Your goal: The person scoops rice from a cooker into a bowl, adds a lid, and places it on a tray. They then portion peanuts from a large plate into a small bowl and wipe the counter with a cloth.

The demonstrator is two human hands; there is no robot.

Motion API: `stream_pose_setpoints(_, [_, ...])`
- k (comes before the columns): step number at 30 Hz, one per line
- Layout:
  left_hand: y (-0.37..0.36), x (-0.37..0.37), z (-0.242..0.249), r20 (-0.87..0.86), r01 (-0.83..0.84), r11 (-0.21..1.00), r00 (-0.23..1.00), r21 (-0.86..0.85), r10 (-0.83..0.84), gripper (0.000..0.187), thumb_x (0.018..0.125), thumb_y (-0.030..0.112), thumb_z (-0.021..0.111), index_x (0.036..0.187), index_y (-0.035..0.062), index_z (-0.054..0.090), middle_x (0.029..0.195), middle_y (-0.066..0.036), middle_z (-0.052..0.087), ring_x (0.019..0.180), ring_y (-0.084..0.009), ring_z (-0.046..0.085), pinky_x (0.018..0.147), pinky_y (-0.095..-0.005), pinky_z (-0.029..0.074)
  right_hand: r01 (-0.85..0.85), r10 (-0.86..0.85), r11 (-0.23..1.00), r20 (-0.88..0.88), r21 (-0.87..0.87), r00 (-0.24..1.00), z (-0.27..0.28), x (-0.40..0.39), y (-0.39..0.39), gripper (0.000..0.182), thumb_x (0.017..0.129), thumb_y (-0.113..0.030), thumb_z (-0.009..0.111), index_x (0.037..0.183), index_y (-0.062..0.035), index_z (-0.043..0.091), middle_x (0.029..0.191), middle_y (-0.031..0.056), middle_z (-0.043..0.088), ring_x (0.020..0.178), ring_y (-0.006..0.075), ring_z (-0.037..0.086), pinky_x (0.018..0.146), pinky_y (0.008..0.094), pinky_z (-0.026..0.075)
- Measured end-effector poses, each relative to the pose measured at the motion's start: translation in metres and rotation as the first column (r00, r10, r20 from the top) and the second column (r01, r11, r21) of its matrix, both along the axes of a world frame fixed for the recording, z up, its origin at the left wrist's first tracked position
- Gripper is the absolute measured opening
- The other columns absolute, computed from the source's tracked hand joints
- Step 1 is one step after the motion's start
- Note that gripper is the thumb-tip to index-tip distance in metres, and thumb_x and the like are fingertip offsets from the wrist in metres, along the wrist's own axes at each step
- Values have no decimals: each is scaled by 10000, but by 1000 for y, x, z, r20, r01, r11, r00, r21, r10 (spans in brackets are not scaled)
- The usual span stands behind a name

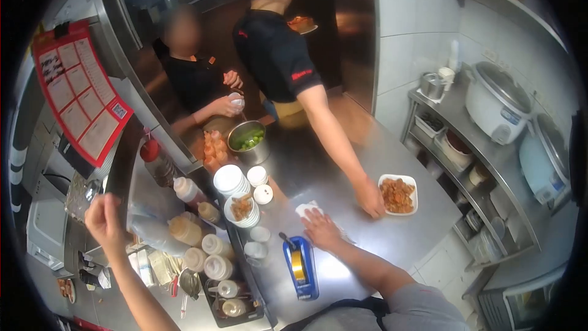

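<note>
My left hand point(105, 224) is raised at the left with its fingers curled closed; what is in it, if anything, is hidden. My right hand point(321, 230) lies flat, fingers spread, on a white cloth point(306, 208) on the steel table point(367, 257). Just below it stands a blue tape dispenser point(300, 270) with a yellow roll. A co-worker's hand point(370, 201) touches the edge of a square white dish point(414, 196) of brown food pieces. Another person holds a small light-coloured cup point(236, 103) above a metal pot point(250, 154) with green vegetables.
Stacked white bowls point(229, 179) and small cups point(256, 249) line the table's left part. Several sauce bottles point(185, 231) and jars crowd a black tray point(245, 322). A red-edged menu sheet point(82, 95) hangs at upper left. Rice cookers point(499, 104) top the right shelf point(484, 199).
</note>
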State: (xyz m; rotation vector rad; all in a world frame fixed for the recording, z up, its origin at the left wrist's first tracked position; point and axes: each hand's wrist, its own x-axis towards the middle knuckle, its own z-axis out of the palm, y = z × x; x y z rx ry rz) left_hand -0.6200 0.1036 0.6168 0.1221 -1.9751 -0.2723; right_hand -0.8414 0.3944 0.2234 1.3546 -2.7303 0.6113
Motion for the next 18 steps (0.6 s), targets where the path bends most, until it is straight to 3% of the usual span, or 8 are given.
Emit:
stream_pose_setpoints(4, [-14,13,-9,-18,-165,986,986,18,165,245,885,122,488,679,-7,519,638,-24,509,627,-88,450,599,-231,341,-110,112,992,33,-60,993,-10,-56,-49,423,895,-280,413,1294,-138,420,1421,74,278,1326,263,216,1041,481,230])
stream_pose_setpoints(6, [-12,13,-14,-46,-144,982,988,123,150,244,892,128,478,688,-3,503,653,-23,491,657,-101,448,637,-244,348,-145,146,987,11,-65,989,-10,-93,-81,423,895,-279,404,1295,-144,420,1421,63,282,1326,250,219,1040,479,234])
stream_pose_setpoints(9, [-8,10,-15,-121,-187,982,975,13,187,233,896,135,469,698,12,477,675,-29,469,676,-121,425,662,-261,341,-36,17,986,-121,-160,993,-25,-154,-138,395,883,-303,417,1223,-117,493,1360,81,376,1276,275,301,1004,514,253])
stream_pose_setpoints(11, [-6,9,-14,-119,-186,982,976,-12,183,237,893,136,468,687,18,467,662,-26,453,662,-124,410,650,-266,334,77,-74,994,44,-82,996,-15,-189,-173,391,893,-317,400,1214,-120,505,1351,83,391,1273,268,313,1003,535,237])
stream_pose_setpoints(13, [-6,12,-14,-106,-163,987,981,-5,162,252,883,141,467,659,30,437,624,-19,408,620,-133,365,609,-276,307,227,-197,910,120,-347,973,1,-211,-200,360,896,-272,420,1186,-84,521,1322,117,418,1243,283,355,1004,482,276])
stream_pose_setpoints(15, [-4,10,-13,-120,-153,988,981,-2,152,247,879,137,466,660,29,434,610,-20,402,600,-133,357,586,-275,298,196,-3,640,252,-743,968,15,-228,-213,334,866,-230,485,1144,-49,531,1289,164,436,1187,328,406,974,448,321])
stream_pose_setpoints(16, [-1,9,-13,-120,-142,990,983,10,142,248,879,140,468,659,30,433,607,-20,401,597,-134,360,582,-274,299,212,12,556,262,-804,965,26,-226,-213,341,856,-196,505,1140,-10,520,1267,184,449,1149,344,443,961,420,344])
stream_pose_setpoints(18, [3,7,-12,-134,-138,990,981,11,138,244,879,137,468,660,33,433,605,-19,401,587,-133,364,578,-273,303,315,-22,659,401,-683,916,9,-219,-209,381,856,-203,495,1181,-3,491,1299,172,419,1212,323,388,992,441,304])
